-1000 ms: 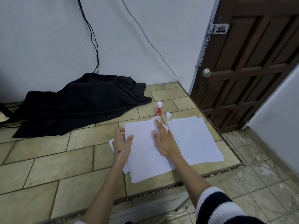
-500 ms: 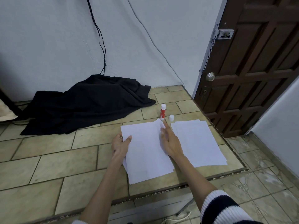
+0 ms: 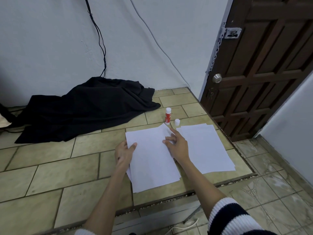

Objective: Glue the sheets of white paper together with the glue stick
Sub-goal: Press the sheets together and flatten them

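Fingers of the right hand [image 3: 177,146] loosely spread and resting on the right edge of the near sheets of white paper [image 3: 152,160], holding nothing; left hand [image 3: 123,152] pinches the left edge of the same sheets — thumb on top, fingers hidden underneath. Second paper stack [image 3: 205,148] lies just right of them on the tiled surface [image 3: 67,175]. Glue stick [image 3: 167,115] stands upright at the far edge — its white cap [image 3: 177,122] off, just beside it.
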